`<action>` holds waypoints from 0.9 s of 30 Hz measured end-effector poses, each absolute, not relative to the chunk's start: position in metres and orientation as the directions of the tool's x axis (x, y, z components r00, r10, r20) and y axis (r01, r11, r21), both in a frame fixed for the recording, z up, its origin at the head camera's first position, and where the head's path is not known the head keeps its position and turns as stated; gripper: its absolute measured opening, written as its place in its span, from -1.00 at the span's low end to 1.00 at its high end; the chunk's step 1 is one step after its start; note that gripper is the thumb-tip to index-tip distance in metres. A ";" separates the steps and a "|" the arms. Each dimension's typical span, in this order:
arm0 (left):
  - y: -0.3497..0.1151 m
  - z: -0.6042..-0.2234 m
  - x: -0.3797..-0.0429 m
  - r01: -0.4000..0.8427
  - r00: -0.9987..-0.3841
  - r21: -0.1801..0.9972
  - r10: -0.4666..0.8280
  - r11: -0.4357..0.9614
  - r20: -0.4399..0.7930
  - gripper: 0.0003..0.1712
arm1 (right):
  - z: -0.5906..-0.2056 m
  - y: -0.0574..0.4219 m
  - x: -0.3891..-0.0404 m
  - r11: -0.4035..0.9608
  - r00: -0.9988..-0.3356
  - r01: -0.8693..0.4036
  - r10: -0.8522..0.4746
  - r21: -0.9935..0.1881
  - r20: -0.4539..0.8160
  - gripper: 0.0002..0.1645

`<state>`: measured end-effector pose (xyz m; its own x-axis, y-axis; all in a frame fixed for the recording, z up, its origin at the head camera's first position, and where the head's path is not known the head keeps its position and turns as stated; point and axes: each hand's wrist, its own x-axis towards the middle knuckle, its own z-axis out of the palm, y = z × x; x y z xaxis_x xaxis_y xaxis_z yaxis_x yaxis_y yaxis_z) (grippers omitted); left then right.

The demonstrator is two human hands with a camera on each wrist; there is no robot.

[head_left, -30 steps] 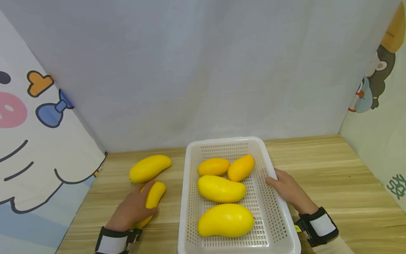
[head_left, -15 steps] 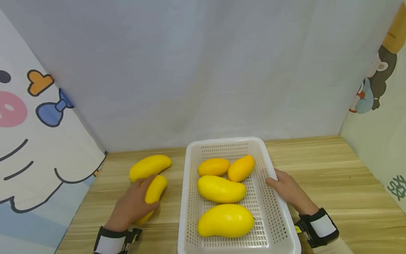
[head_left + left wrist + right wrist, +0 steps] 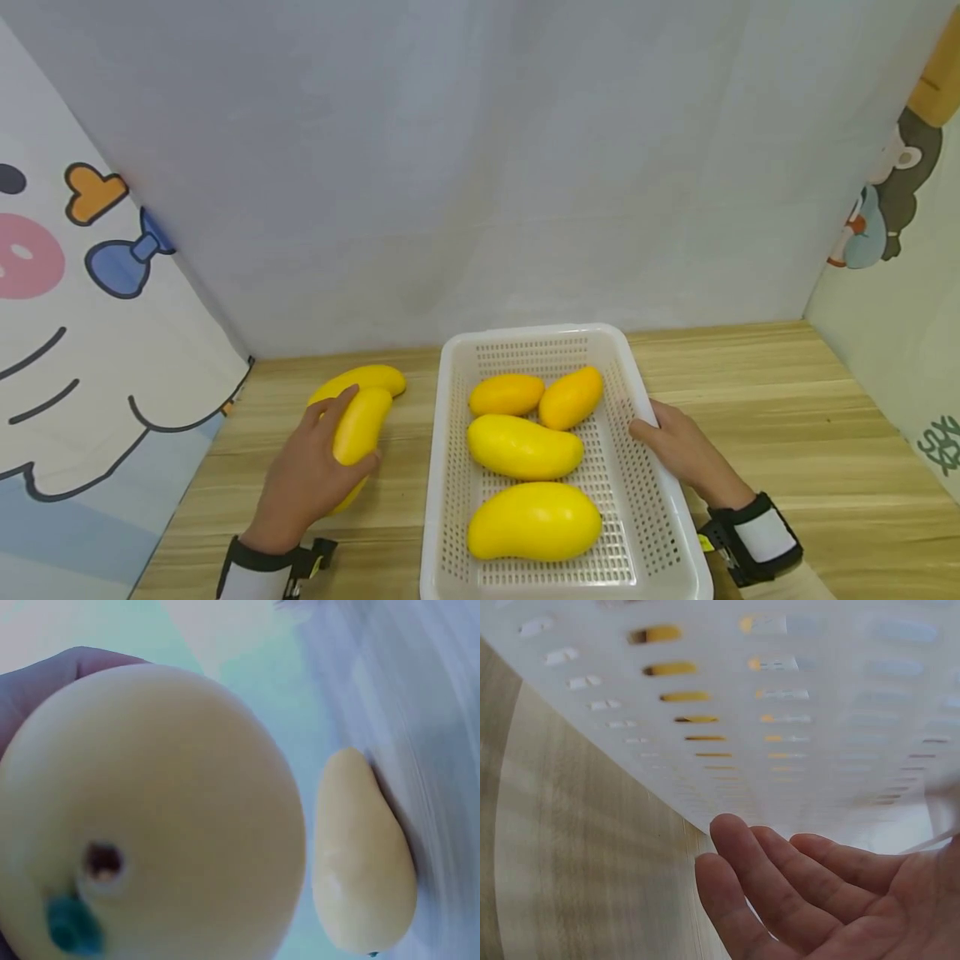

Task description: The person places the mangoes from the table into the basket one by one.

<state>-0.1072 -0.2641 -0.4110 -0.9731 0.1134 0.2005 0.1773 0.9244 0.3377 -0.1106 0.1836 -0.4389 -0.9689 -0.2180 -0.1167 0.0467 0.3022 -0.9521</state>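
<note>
My left hand [image 3: 300,479] grips a yellow mango [image 3: 362,427], thumb on its near right side and fingers over its far left. In the left wrist view this mango [image 3: 180,780] fills much of the picture, its end with a small hole and a green bit facing the camera. Behind it on the table lies another yellow mango [image 3: 381,377], partly covered by the held one. My right hand [image 3: 693,454] holds the right rim of a white perforated basket [image 3: 432,467], thumb over the rim. From the right wrist, the fingers [image 3: 780,889] show beneath the basket's outer wall.
Inside the basket lie two large yellow mangoes [image 3: 534,521] and two smaller orange-yellow ones [image 3: 506,394]. A wood-grain table [image 3: 772,400] carries everything. A pale grey wall [image 3: 480,183] stands behind, with cartoon-printed panels [image 3: 172,350] at the left and right.
The left hand has raised its mango off its spot and shifted it away from the camera, so it overlaps the mango behind. The right hand and basket stay put.
</note>
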 end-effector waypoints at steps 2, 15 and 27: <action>-0.264 -0.409 -0.106 0.176 -0.971 0.338 0.107 0.924 0.213 -0.02 | -0.439 0.183 -0.111 0.304 -0.969 0.047 -0.218 -0.952 -0.117 -0.43; -0.256 -0.399 -0.100 0.202 -0.951 0.342 0.099 0.918 0.294 -0.03 | -0.438 0.183 -0.110 0.309 -0.968 0.036 -0.225 -0.950 -0.110 -0.44; -0.242 -0.384 -0.089 0.257 -0.931 0.356 0.132 0.898 0.340 -0.02 | -0.437 0.183 -0.111 0.313 -0.969 0.048 -0.215 -0.949 -0.120 -0.43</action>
